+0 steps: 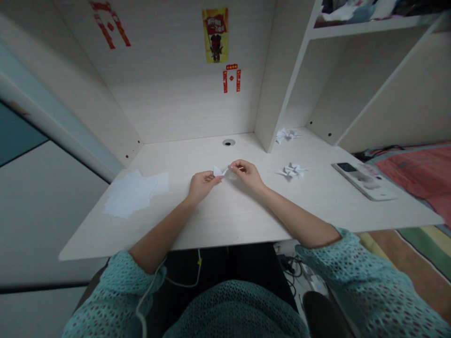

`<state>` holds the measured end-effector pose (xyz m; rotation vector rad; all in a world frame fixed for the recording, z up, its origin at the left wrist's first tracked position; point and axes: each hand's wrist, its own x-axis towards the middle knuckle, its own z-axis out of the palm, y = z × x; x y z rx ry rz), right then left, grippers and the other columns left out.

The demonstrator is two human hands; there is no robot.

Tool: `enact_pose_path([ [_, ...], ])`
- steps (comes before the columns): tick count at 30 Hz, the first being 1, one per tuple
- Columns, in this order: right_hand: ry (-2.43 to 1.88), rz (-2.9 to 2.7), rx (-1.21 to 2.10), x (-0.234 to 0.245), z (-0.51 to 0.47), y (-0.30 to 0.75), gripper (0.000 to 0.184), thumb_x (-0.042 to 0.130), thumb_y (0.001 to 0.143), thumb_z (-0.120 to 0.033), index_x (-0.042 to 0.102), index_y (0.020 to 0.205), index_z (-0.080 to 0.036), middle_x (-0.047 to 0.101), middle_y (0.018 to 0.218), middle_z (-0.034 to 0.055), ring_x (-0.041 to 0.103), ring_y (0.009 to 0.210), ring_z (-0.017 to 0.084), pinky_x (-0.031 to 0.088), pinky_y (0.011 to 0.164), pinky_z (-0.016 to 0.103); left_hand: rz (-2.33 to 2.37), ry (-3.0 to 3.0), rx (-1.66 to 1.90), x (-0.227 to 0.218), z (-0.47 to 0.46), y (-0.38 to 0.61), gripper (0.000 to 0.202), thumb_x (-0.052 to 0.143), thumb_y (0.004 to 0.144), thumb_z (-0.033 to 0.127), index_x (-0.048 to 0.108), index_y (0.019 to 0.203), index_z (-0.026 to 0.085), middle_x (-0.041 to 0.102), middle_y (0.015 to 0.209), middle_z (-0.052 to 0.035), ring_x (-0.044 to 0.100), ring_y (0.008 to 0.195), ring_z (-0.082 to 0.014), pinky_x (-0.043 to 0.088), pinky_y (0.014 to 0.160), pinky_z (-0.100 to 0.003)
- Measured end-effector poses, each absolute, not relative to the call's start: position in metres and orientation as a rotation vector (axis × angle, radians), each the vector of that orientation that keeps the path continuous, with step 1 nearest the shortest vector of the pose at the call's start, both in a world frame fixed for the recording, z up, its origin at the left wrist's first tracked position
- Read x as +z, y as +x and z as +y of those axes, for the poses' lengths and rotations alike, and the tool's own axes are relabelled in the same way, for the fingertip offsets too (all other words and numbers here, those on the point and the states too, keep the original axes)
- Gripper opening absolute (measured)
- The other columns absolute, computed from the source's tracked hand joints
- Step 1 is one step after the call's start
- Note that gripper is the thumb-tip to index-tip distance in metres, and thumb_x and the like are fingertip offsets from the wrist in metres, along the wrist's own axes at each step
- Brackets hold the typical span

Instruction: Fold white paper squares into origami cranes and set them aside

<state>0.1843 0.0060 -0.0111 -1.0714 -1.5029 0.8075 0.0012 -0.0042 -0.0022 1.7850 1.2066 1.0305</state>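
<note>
Between my two hands, just above the middle of the desk, is a small white paper crane (219, 172) with a pointed flap standing up. My left hand (203, 185) is closed on its left side, thumb in front and fingers curled behind. Thumb and forefinger of my right hand (247, 173) pinch a thin point at its right end. The fingers cover part of the folds. To the right of my right hand lies a small heap of folded white paper cranes (292, 171). Loose white paper sheets (130, 193) are spread to the left of my left hand.
More folded cranes (287, 135) lie farther back by the upright divider (273, 117). A phone (364, 180) rests near the desk's right end. A round cable hole (229, 142) is near the back panel. A white cable (143, 310) hangs by my left sleeve.
</note>
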Motion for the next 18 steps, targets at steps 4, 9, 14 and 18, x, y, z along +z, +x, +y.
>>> enact_pose_path([
  [4,-1.037,-1.512,0.8,-0.0069,0.0085,0.1908,0.03,0.058,0.075,-0.049,0.07,0.079,-0.022,0.067,0.085,0.0047,0.057,0.08,0.017,0.04,0.068,0.028,1.195,1.782,1.029,-0.0034,-0.0031,0.0017,0.032,0.064,0.069,0.047,0.066,0.071,0.015,0.069,0.07,-0.0054,0.062,0.065,-0.0153,0.046,0.063,-0.025],
  [9,-1.003,-1.603,0.746,-0.0056,0.0064,0.1925,0.024,0.065,0.07,-0.045,0.073,0.076,-0.024,0.067,0.079,0.0056,0.057,0.076,0.017,0.039,0.063,0.029,1.165,1.757,1.01,-0.0069,-0.0002,0.001,0.034,0.065,0.069,0.047,0.068,0.077,0.014,0.07,0.074,-0.0068,0.063,0.068,-0.0162,0.047,0.065,-0.025],
  [14,-1.014,-1.608,0.757,-0.0064,0.005,0.1913,0.021,0.065,0.071,-0.044,0.072,0.075,-0.024,0.067,0.079,0.0049,0.057,0.076,0.017,0.039,0.064,0.029,1.161,1.748,0.999,-0.0094,0.0012,0.0001,0.036,0.066,0.067,0.048,0.068,0.077,0.014,0.069,0.073,-0.0068,0.063,0.068,-0.0164,0.047,0.064,-0.025],
  [18,-1.015,-1.564,0.777,-0.0087,0.005,0.1891,0.022,0.065,0.07,-0.045,0.072,0.072,-0.024,0.067,0.077,0.0045,0.057,0.074,0.017,0.038,0.062,0.029,1.144,1.678,0.998,-0.0099,0.0009,0.0013,0.036,0.067,0.066,0.048,0.068,0.077,0.014,0.069,0.073,-0.007,0.062,0.067,-0.0161,0.048,0.065,-0.026],
])
